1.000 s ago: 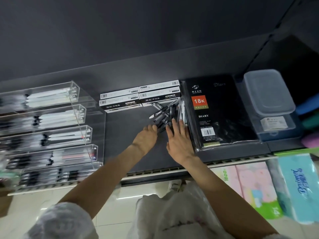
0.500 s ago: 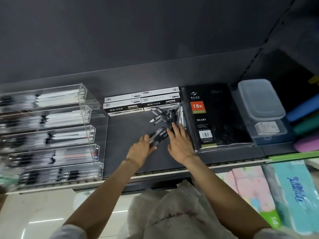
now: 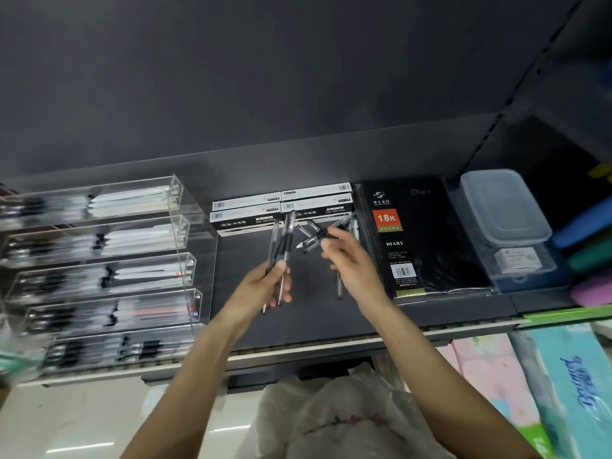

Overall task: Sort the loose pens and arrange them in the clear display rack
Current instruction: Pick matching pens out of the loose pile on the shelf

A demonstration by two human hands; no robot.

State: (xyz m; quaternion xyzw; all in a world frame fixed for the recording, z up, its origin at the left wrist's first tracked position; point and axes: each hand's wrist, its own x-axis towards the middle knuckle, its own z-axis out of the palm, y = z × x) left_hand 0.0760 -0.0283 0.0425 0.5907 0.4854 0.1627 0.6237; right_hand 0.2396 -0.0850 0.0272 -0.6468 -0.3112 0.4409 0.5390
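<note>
While left hand (image 3: 265, 286) grips pens (image 3: 281, 246), right hand (image 3: 347, 260) pinches one.

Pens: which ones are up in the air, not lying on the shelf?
The bunch of pens that the left hand grips, held up near the boxes. The other loose pens lie on the shelf by the right hand.

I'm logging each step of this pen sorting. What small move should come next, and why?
Probably pass the pen pinched by the right hand into the bunch of pens gripped in the left hand. More loose pens lie on the shelf, and the clear display rack stands off to the left.
</note>
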